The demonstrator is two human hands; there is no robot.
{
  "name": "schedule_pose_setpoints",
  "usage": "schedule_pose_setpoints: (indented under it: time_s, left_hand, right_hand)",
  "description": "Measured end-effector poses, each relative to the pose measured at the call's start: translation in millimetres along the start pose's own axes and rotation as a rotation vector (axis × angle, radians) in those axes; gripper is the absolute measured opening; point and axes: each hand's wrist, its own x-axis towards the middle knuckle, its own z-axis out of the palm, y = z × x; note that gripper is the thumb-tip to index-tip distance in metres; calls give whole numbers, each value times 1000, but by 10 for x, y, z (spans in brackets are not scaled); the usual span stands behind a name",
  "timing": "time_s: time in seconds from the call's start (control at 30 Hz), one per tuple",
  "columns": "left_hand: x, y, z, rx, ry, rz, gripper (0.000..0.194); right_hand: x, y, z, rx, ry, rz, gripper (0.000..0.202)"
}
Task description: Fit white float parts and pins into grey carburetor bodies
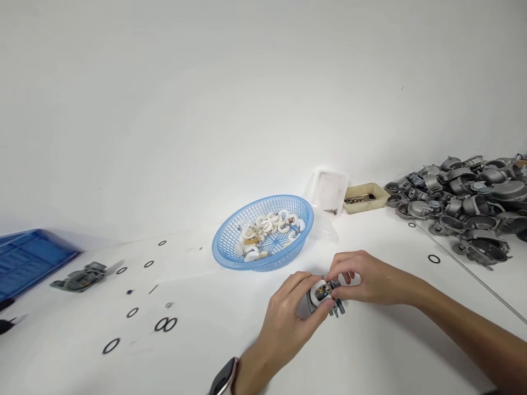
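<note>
A grey metal carburetor body (338, 308) with a white U-shaped float (316, 292) and brass parts in its middle rests on the white table in front of me. My left hand (284, 312) wraps around its left side, thumb along the near edge and fingers over the far edge. At the right end of the float, the thumb and forefinger of my right hand (358, 277) pinch close together. Whatever is between those fingertips is too small to make out. Just beyond is a blue plastic basket (218, 253) containing several white floats (269, 222).
Many grey carburetor parts (473, 203) are heaped at the right. Near the wall stand a white tray (329, 189) and a cream tray (366, 206) with small metal pieces. Black rubber rings (111, 345), another carburetor piece (80, 278) and a blue crate (37, 263) lie leftward.
</note>
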Motion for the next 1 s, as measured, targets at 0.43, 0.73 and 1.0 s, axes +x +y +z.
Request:
schedule_pose_setpoints:
  time_s: [0.43,0.73,1.0]
  left_hand:
    - [-10,-37,-64,34,-64,69,19]
    - [-12,-66,-113,57,-182,41,22]
    - [-17,-94,-105,50,-196,33,23]
  right_hand:
    - [-24,-102,30,-129,-38,5,12]
    - [-52,-127,67,-224,-21,-60,3]
    - [-51,-99,79,-269,-7,-77,6]
